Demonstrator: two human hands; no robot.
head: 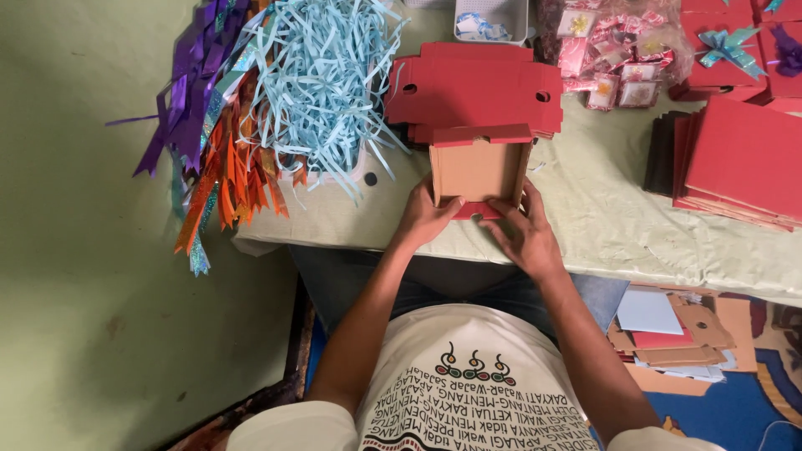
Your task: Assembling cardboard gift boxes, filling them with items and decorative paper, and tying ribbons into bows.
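Both hands are on the half-folded red box [479,169] at the near edge of the table [585,225], its brown cardboard inside facing up and its red flaps showing at the far and near ends. The left hand [424,219] presses against the box's near left corner, thumb laid along the bottom edge, fingers curled against the side. The right hand [526,236] comes in from the other side, fingers spread flat on the near right corner and flap, gripping it. Just behind the box lies a stack of flat red box blanks [476,88], touching or nearly touching its far flap. To the left, a heap of pale blue shredded paper [322,79] spills over purple ribbons [188,75] and orange ribbons [238,171] that hang off the table edge. On the right sits a pile of red sheets [739,159], with a bag of wrapped sweets [614,54] beyond. Cardboard offcuts [677,334] lie on the floor below.
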